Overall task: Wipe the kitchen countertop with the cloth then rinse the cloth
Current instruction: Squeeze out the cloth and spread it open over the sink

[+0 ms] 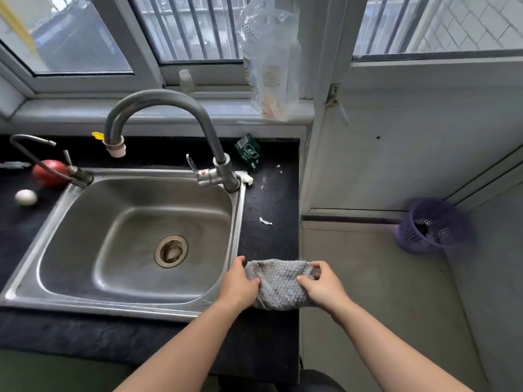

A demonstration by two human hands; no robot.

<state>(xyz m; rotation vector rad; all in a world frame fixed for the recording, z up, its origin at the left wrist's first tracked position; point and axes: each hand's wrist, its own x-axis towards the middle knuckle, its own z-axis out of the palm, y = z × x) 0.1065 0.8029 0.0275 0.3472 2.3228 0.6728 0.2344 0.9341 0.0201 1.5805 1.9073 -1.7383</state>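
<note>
Holding cloth [278, 284] over countertop [268, 199]

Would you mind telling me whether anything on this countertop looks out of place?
Yes: torn white scraps and specks litter the black countertop right of the sink, and a crumpled green packet lies near the tap.
</note>
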